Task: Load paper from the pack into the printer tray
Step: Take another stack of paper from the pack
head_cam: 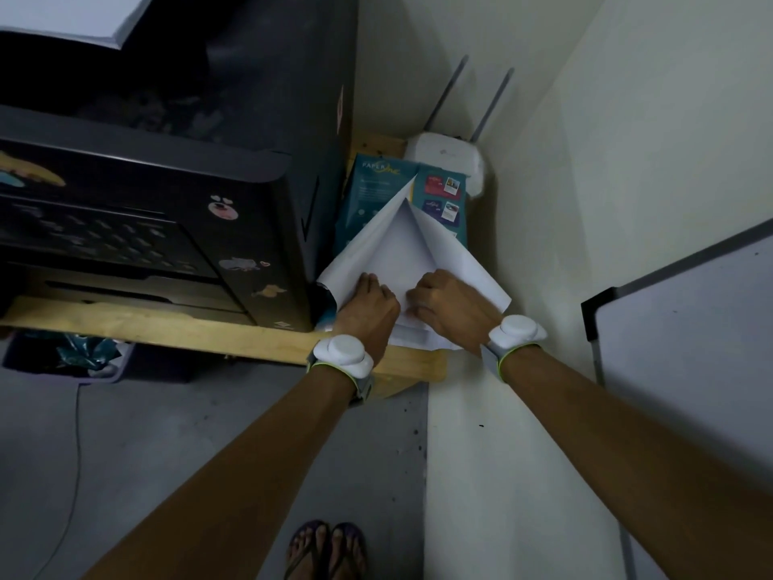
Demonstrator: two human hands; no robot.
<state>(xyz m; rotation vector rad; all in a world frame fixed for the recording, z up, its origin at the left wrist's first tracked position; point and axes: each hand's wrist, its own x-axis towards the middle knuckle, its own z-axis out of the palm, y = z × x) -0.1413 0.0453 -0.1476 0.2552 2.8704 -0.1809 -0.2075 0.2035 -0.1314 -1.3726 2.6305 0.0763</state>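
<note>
A teal paper pack (376, 194) lies on the wooden shelf (175, 328), squeezed between the black printer (159, 211) and the wall. Its white wrapper flaps (368, 244) are folded open toward me, showing the white sheets (403, 249) inside. My left hand (368, 307) presses on the left flap at the pack's near end. My right hand (447, 303) rests on the right flap, fingers curled over the sheets' edge. The printer's tray slots (138, 286) sit low on its front, at the left.
A white router (447, 157) with two antennas stands behind the pack in the corner. A whiteboard (690, 328) leans at the right. White paper (71, 14) lies on the printer's top. A bin (71, 357) sits under the shelf; my feet (326, 550) stand on grey floor.
</note>
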